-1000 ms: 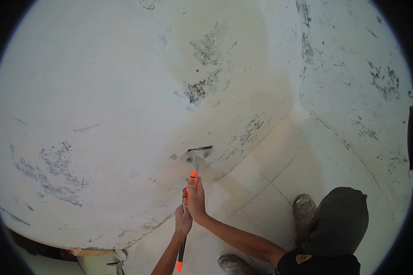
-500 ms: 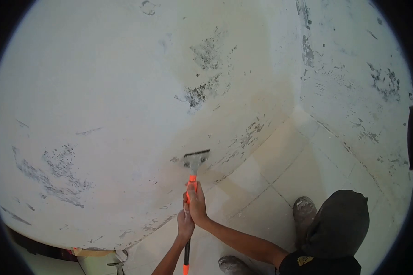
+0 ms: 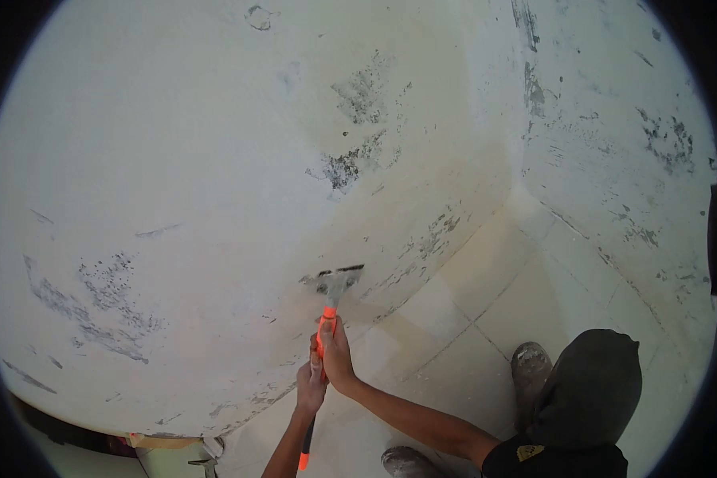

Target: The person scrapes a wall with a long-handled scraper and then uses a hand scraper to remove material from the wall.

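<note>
A long-handled scraper [image 3: 340,280] with a wide metal blade and an orange and black handle lies against the lower part of a pale wall [image 3: 215,159]. My right hand [image 3: 338,356] is closed round the orange upper grip, just below the blade head. Lower on the shaft, my left hand [image 3: 311,388] is wrapped round the handle, close against the right one. The handle's orange end pokes out below my left wrist. Beside the blade is a small dark worn patch [image 3: 309,280] on the wall.
Dark flaked patches [image 3: 341,170] mark the wall, which meets another scuffed wall [image 3: 613,183] at a corner. Pale tiled floor [image 3: 454,342] runs below. At lower right are dusty shoes [image 3: 531,368] and a dark cloth shape [image 3: 593,390]. A metal tool [image 3: 205,464] lies lower left.
The scraper has tilted, its lower end swinging left. Both hands have shifted slightly left with it, still gripping, while the blade stays low on the wall.
</note>
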The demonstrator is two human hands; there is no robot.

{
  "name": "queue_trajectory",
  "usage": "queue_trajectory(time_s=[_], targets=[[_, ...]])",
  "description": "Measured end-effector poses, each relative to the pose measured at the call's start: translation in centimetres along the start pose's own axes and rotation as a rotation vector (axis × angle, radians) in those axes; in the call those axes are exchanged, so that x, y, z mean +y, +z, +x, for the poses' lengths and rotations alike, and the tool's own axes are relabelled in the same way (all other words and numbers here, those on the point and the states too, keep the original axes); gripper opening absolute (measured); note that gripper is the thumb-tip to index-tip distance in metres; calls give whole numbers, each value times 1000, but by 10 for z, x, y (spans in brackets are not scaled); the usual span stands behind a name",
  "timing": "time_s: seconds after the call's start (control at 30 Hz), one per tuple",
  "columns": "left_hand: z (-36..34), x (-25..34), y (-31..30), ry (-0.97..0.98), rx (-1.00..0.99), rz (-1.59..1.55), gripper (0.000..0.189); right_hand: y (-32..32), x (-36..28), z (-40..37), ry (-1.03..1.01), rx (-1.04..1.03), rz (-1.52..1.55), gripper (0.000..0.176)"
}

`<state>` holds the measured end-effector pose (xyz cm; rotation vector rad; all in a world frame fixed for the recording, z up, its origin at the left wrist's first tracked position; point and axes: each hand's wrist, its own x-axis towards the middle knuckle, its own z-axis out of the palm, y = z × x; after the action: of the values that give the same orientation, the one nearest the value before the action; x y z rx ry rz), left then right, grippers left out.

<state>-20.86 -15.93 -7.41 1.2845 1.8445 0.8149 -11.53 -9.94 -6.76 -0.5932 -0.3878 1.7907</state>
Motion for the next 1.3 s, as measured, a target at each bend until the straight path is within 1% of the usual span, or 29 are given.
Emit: queue_trajectory(time_s=[0.03, 0.1, 0.17, 0.23, 0.3, 0.37, 0.4, 0.47, 0.53, 0.6, 0.7, 0.87, 0.93, 1.0, 1.03, 1.13, 1.17, 1.3], targets=[[4, 15, -1, 56, -5, 51, 71, 4, -7, 5, 3, -1, -1, 33], [15, 35, -1, 61, -16, 48, 71, 11, -24, 14, -64, 48, 11, 35], [28, 50, 3, 75, -26, 43, 71, 13, -48, 21, -81, 37, 9, 37], [35, 60, 12, 89, -60, -10, 69, 9, -63, 27, -99, 25, 34, 46], [37, 56, 19, 72, -69, -32, 69, 4, -65, 28, -108, 36, 34, 48], [29, 54, 23, 61, -46, -6, 69, -1, -63, 23, -64, 6, 32, 48], [22, 48, 22, 182, -22, 134, 70, -5, -56, 19, -69, 5, 32, 48], [4, 21, 17, 200, 7, 129, 70, -9, -32, 9, 20, -39, -22, 45], [-7, 8, 8, 216, 32, 127, 71, -7, -15, -4, 28, -56, -34, 43], [-16, 9, 0, -54, -1, -58, 72, -2, -13, -8, 61, -78, -24, 38], [-7, 21, -4, -53, -21, -3, 72, 9, -26, -4, 32, -26, -34, 37], [-7, 31, 2, -60, -31, -22, 73, 6, -26, -1, 8, -26, -36, 37], [-10, 26, 3, -86, -32, -52, 73, 1, -23, -3, 10, -32, -39, 37], [-5, 20, 4, 0, -14, 3, 74, -2, -25, -1, 40, -97, 13, 38], [-3, 19, 4, 7, -8, 2, 74, -2, -23, 1, 36, -105, 11, 38], [-6, 5, 5, -25, 2, -39, 75, -9, -9, 1, 24, -123, -7, 38], [-9, -4, 4, -33, -5, -34, 76, -11, -4, -1, 48, -141, -24, 38], [-8, 0, -1, -39, 5, -42, 77, -4, -7, -1, 65, -145, 5, 37]])
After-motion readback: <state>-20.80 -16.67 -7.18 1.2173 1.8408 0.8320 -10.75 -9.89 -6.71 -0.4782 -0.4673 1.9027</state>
